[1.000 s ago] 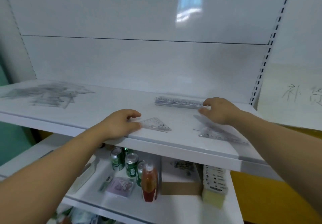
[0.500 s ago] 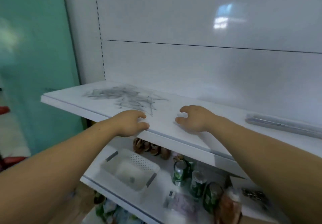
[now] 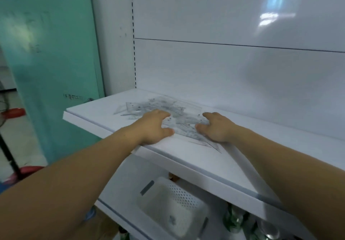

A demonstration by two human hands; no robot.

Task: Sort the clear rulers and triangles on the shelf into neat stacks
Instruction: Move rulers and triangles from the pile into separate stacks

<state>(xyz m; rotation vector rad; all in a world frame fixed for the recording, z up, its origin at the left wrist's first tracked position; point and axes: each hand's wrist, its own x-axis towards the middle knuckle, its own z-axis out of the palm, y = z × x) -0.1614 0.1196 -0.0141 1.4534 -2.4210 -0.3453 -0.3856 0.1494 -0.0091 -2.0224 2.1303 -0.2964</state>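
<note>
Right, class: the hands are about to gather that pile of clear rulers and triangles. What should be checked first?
1. Left hand and right hand both touch the pile: ok.
2. Pieces aligned: not ok, they lie crisscrossed.
3. Whole pile lies on the shelf, none overhanging: ok.
4. Firm grip on any piece: cannot tell.
5. Bare shelf right of the pile for stacks: ok.

Soft, even daylight, medium bright with a cool cast. The window throws a glare patch on the glossy back panel, high right above the shelf. Shadows on the shelf are faint. Whole frame slightly soft, heavy blur below the shelf, and wide-angle bowing at the frame edges.
</note>
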